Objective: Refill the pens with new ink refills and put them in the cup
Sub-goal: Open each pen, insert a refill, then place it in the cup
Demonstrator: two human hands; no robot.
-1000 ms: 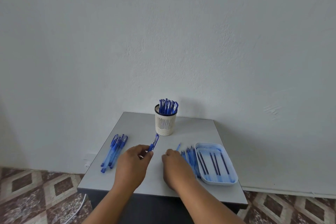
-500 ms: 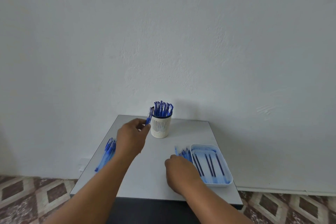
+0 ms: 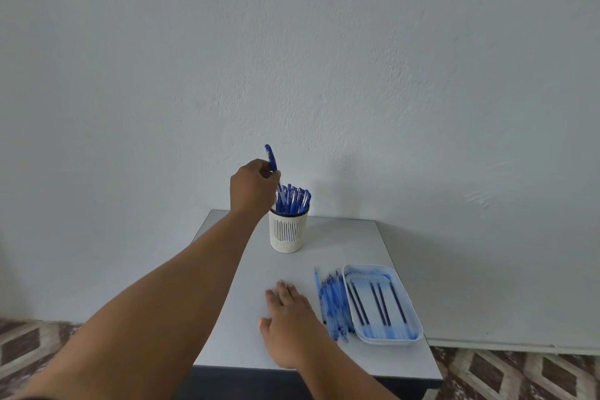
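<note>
The left hand (image 3: 253, 187) pinches a pen (image 3: 272, 161) above the crowded cup (image 3: 288, 230); the right hand (image 3: 289, 312) rests flat on the desk (image 3: 341, 243). The pen could snag on standing pens, or tip the cup.
</note>
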